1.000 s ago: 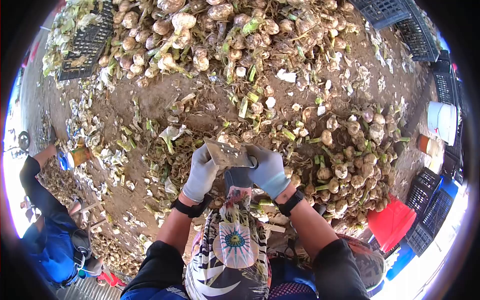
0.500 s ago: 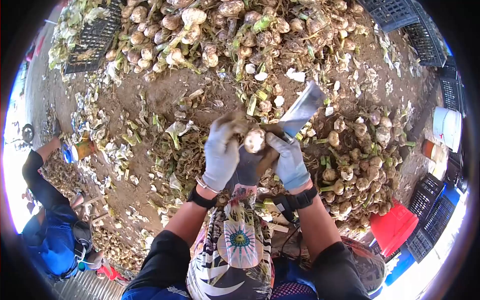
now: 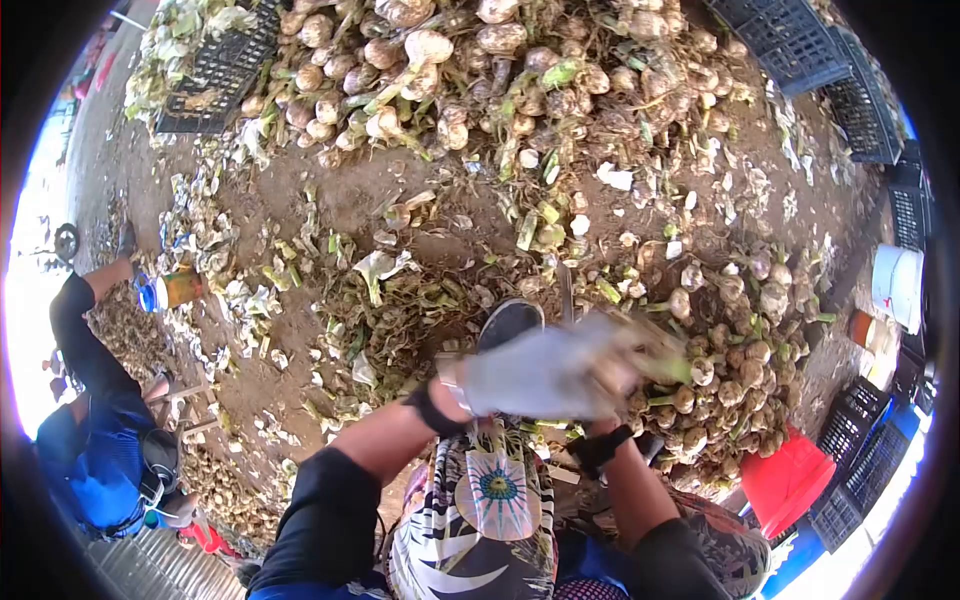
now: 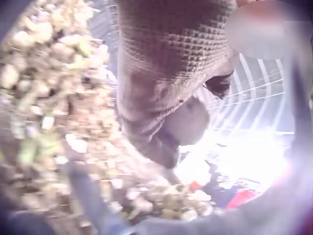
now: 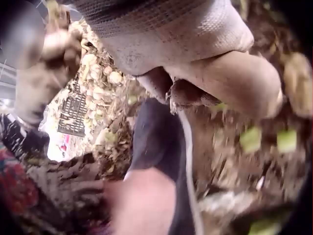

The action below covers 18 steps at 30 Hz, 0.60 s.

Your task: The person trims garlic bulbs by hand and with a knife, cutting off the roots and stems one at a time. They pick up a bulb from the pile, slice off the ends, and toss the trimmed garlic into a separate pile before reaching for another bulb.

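Observation:
My gloved left hand (image 3: 545, 372), blurred by motion, reaches across to the right over the heap of garlic bulbs (image 3: 735, 375). Its fingers grip a garlic bulb (image 5: 57, 43), which shows smeared in the right wrist view with a stub of stem. My right hand (image 5: 190, 58), gloved too, lies mostly hidden beneath the left in the head view. Curled fingers and a thumb show in the right wrist view. From that hand the knife's blade (image 3: 567, 290) stands nearly edge-on, pointing away from me; its handle is hidden.
A large pile of garlic (image 3: 520, 70) covers the far ground. Trimmed stems and peelings (image 3: 400, 290) litter the soil. Black crates (image 3: 785, 45), a white bucket (image 3: 897, 285) and a red container (image 3: 790, 480) stand right. Another person (image 3: 95, 460) sits left. My shoe (image 3: 510, 322) is below my hands.
Both hands held the knife flat, then the left turned a bulb beside the raised blade. Now the left hand has swung right across the right hand, and the blade has turned edge-on.

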{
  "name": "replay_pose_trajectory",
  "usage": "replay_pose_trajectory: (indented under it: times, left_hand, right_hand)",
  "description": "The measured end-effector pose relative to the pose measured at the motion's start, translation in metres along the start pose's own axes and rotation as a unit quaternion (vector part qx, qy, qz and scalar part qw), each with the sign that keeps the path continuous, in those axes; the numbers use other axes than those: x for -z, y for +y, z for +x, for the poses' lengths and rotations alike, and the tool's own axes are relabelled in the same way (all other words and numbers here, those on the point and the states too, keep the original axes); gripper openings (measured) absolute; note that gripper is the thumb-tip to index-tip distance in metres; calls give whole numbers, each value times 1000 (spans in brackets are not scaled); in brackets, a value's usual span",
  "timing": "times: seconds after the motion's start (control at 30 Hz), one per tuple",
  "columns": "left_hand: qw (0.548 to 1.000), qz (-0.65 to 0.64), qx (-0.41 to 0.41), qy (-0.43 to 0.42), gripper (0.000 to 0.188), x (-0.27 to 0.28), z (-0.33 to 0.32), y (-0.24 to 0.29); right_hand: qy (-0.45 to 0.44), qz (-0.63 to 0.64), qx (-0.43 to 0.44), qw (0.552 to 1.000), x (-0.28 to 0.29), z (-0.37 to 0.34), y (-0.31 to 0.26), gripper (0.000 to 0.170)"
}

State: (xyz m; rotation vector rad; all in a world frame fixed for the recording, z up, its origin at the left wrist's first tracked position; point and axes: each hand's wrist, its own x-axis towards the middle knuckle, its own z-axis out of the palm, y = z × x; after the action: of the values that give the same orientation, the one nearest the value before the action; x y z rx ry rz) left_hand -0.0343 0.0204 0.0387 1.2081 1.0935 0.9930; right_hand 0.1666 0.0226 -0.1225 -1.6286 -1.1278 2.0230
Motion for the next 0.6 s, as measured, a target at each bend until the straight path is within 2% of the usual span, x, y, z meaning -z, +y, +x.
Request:
replay_pose_trajectory:
  times: [0.03,0.07,0.1,0.13,0.17,0.2,0.23,0.27,0.3,0.33,0.37,0.4,0.43,0.47,0.5,0.57,0.6]
  left_hand:
    - [989,-4,-117,91,48,-15,14,10]
    - [987,1,-112,111,44,-5,23,8]
    - [986,5,-109,129,41,10,35,4]
    - [972,48,30,229,37,31,32,0]
    - [913,137,13,384,35,54,31,-37]
    - [865,220,85,443,34,88,26,-50]
    - [820,70,187,537,33,123,26,-69]
    - [776,-24,177,604,34,155,21,-75]
    - [673,-50,230,701,29,179,17,-95]
    - [605,45,225,762,30,214,3,-154]
    - [526,139,214,811,32,239,-7,-204]
    - [525,137,217,812,32,244,-6,-201]
    - [612,14,265,745,33,249,-6,-191]
    - [681,-110,303,657,35,251,-5,-181]
    - [681,-112,304,657,35,250,-9,-180]
    - [725,-123,257,627,32,235,-25,-172]
    - [730,-135,228,630,29,202,-20,-142]
  right_hand:
    - [5,200,-99,975,-14,-25,-40,30]
    - [11,390,-192,900,-23,-37,-65,25]
    - [10,391,-189,901,-20,-29,-69,25]
    - [-38,79,-110,990,-13,-14,-73,21]
    - [-79,-242,-17,967,-5,1,-75,18]
    - [-54,-159,-54,984,1,11,-78,14]
    - [-53,-157,-54,985,8,20,-78,14]
    - [-20,-145,-24,989,11,25,-85,14]
    - [13,-133,5,991,10,27,-95,14]
    - [30,-137,-59,988,3,24,-114,14]
    - [30,-139,-61,988,1,28,-111,14]
    - [20,-131,-40,990,1,31,-107,14]
    - [9,-123,-18,992,-1,33,-103,14]
    - [-2,-104,-34,994,-3,36,-99,12]
    - [-2,-106,-34,994,-6,37,-100,12]
    - [-43,-122,17,991,-16,41,-107,15]
    - [-40,-106,-39,993,-28,36,-128,19]
